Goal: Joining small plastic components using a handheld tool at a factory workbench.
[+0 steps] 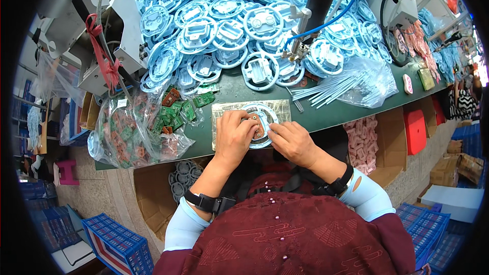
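A light blue round plastic housing [273, 114] with an outer ring lies on a tan work pad [222, 107] at the bench's near edge. Inside its ring sits a brown circuit board [259, 131]. The curled fingers of my left hand [234, 135] grip the board's upper left part, partly covering it. On the other side, my right hand [294, 143] pinches the ring's right rim, its fingertips bunched together. The lower part of the housing shows between both hands.
A large heap of blue housings [229, 7] fills the back. Left are loose green circuit boards [175, 114] and a clear bag of boards [122, 132]. Thin blue rods [326, 87] lie right in plastic. A black post [326, 0] with nozzle and hose stands behind.
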The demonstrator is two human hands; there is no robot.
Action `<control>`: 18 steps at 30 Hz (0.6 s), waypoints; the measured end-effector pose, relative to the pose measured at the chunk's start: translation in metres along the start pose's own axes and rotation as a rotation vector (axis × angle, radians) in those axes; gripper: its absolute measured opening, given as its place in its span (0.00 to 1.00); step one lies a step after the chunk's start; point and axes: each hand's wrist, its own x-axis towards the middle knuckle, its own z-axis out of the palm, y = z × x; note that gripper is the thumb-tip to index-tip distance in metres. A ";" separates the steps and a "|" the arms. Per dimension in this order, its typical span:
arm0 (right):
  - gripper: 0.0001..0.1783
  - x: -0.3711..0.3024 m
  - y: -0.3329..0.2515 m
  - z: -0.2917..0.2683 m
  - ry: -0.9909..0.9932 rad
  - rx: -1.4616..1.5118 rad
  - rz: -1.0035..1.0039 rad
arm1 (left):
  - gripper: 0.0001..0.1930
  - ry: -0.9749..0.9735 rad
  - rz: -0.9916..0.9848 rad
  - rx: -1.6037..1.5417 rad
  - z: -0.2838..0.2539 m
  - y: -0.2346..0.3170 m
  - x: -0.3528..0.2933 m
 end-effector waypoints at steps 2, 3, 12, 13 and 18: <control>0.14 -0.001 0.000 -0.001 0.003 0.008 -0.026 | 0.10 0.013 -0.007 0.018 0.000 0.002 -0.001; 0.14 -0.001 0.000 -0.001 0.003 0.008 -0.029 | 0.11 -0.022 0.018 0.027 -0.002 0.001 -0.001; 0.19 -0.011 0.035 -0.034 0.085 -0.058 0.214 | 0.17 -0.105 -0.014 0.008 -0.009 -0.001 -0.012; 0.20 -0.021 0.051 -0.040 0.030 -0.172 0.304 | 0.20 -0.136 -0.055 -0.039 -0.011 0.001 -0.013; 0.14 -0.050 0.105 -0.047 -0.211 -0.521 0.267 | 0.25 -0.227 -0.114 -0.052 -0.016 0.003 -0.014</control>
